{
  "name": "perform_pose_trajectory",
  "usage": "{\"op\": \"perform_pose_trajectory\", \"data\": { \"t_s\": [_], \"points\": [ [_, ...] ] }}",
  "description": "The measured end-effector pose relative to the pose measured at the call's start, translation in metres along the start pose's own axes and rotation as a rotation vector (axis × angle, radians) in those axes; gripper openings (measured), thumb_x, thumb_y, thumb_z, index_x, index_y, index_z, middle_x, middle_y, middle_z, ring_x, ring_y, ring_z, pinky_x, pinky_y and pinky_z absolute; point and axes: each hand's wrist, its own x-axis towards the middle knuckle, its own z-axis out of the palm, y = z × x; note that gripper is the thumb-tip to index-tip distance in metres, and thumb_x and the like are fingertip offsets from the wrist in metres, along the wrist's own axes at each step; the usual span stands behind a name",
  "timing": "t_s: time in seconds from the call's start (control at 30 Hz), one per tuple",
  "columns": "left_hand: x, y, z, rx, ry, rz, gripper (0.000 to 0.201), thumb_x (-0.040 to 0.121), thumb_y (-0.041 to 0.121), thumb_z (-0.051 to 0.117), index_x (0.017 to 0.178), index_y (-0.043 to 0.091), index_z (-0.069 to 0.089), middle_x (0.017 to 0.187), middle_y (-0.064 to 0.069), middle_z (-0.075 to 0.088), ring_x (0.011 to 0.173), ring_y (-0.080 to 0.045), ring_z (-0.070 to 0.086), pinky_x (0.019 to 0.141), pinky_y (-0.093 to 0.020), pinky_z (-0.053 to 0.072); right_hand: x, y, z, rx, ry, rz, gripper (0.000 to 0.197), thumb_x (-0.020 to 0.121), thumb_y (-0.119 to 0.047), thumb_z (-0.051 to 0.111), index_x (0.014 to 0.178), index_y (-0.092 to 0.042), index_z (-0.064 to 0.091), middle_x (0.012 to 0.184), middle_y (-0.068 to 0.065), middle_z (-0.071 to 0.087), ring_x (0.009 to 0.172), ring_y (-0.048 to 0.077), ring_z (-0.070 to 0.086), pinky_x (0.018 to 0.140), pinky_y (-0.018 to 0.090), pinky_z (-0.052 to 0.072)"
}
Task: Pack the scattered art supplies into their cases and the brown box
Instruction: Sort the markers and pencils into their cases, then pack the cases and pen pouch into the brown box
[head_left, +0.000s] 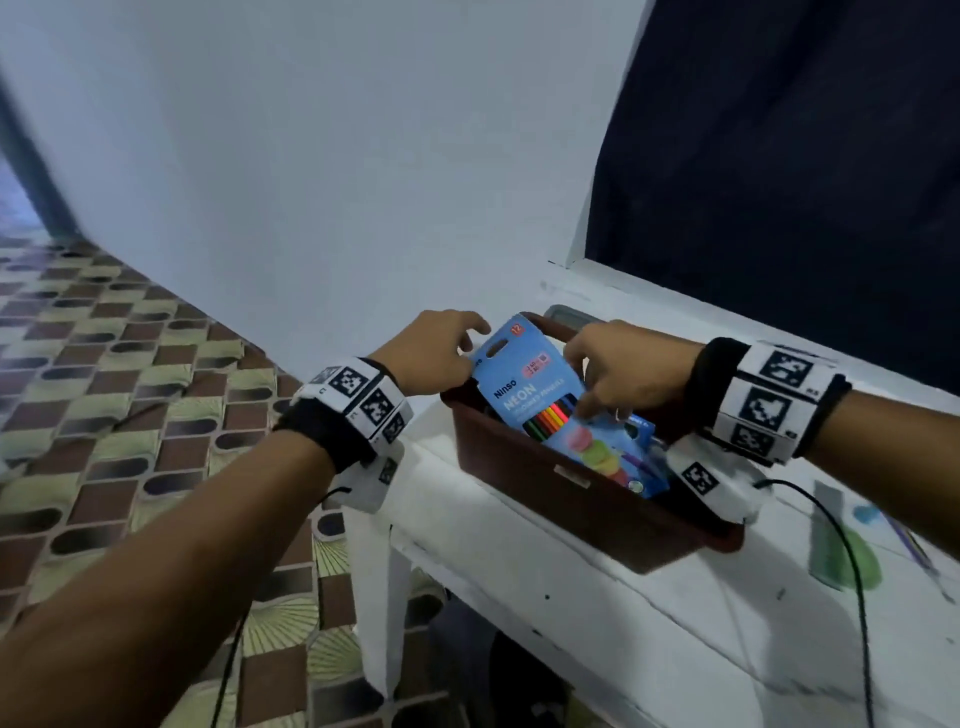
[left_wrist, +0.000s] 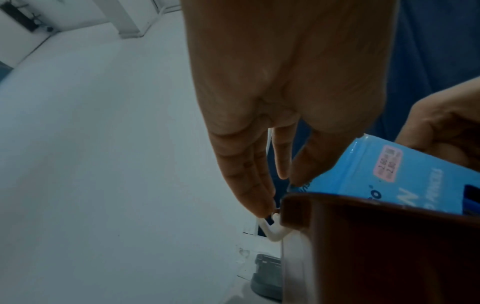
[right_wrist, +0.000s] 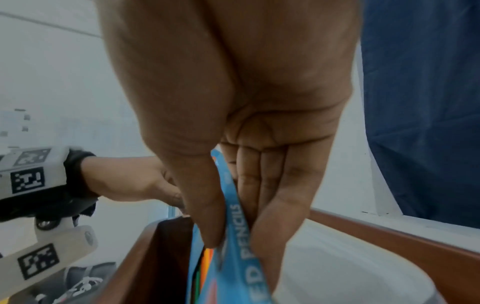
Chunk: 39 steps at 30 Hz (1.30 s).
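Observation:
A brown box (head_left: 545, 488) stands on the white table (head_left: 571, 597) near its left end. A blue pack of neon coloured pencils (head_left: 535, 384) leans out of the box, lower end inside. My left hand (head_left: 470, 343) pinches its top left corner, just above the box rim (left_wrist: 376, 246); the left wrist view shows thumb and fingertips at the pack's (left_wrist: 389, 174) corner. My right hand (head_left: 587, 400) grips the right edge; in the right wrist view, thumb and fingers of that hand (right_wrist: 233, 240) clamp the pack (right_wrist: 241, 277). Another blue pack (head_left: 608, 452) lies beneath it.
A white container (right_wrist: 350, 267) sits inside the box. Behind the box lies a grey object (head_left: 566, 314). A green ruler (head_left: 831, 535) and small items lie on the table to the right. The table's edge drops to tiled floor (head_left: 130, 364) at left. Cables hang from both wrists.

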Motion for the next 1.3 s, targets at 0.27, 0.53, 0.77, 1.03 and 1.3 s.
{"op": "perform_pose_trajectory", "data": {
  "t_s": [0.27, 0.53, 0.77, 1.03, 1.3],
  "points": [
    [0.001, -0.012, 0.006, -0.048, -0.105, 0.038, 0.047, 0.08, 0.012, 0.071, 0.125, 0.023, 0.064, 0.115, 0.005, 0.065, 0.096, -0.014, 0.06, 0.075, -0.021, 0.042, 0.008, -0.004, 0.0, -0.202, -0.209, -0.002, 0.016, 0.08, -0.028, 0.076, 0.093, -0.025, 0.069, 0.077, -0.002, 0.073, 0.068, 0.011, 0.069, 0.063, 0.028, 0.058],
    [0.004, -0.02, 0.004, -0.093, -0.093, 0.052, 0.046, 0.079, 0.013, 0.074, 0.123, 0.026, 0.067, 0.095, 0.012, 0.062, 0.086, -0.008, 0.059, 0.065, -0.01, 0.037, 0.03, -0.026, 0.024, -0.325, -0.129, -0.054, 0.019, 0.079, -0.028, 0.077, 0.083, -0.01, 0.071, 0.077, 0.006, 0.068, 0.063, 0.019, 0.059, 0.05, 0.025, 0.042],
    [0.005, -0.022, 0.009, -0.148, -0.073, 0.044, 0.046, 0.079, 0.01, 0.073, 0.122, 0.025, 0.067, 0.108, 0.006, 0.061, 0.093, -0.013, 0.058, 0.072, -0.019, 0.043, 0.038, -0.03, 0.031, -0.343, -0.171, -0.019, 0.018, 0.075, -0.027, 0.08, 0.079, -0.012, 0.072, 0.068, 0.003, 0.07, 0.055, 0.015, 0.064, 0.049, 0.024, 0.047],
    [0.007, -0.022, 0.007, -0.158, -0.087, 0.032, 0.044, 0.078, 0.011, 0.072, 0.119, 0.026, 0.07, 0.085, 0.018, 0.059, 0.074, -0.004, 0.058, 0.057, -0.009, 0.039, 0.042, -0.026, 0.03, -0.329, -0.223, -0.002, 0.014, 0.083, -0.018, 0.074, 0.079, -0.005, 0.071, 0.06, 0.006, 0.067, 0.039, 0.011, 0.056, 0.039, 0.019, 0.044],
    [0.007, -0.022, 0.009, -0.158, -0.065, 0.016, 0.043, 0.078, 0.009, 0.074, 0.119, 0.023, 0.069, 0.081, 0.02, 0.052, 0.071, -0.003, 0.054, 0.056, -0.01, 0.038, 0.037, -0.02, 0.042, -0.401, -0.118, -0.06, 0.019, 0.08, -0.031, 0.075, 0.081, -0.013, 0.068, 0.075, 0.006, 0.067, 0.068, 0.022, 0.061, 0.058, 0.03, 0.05]
  ]
}}
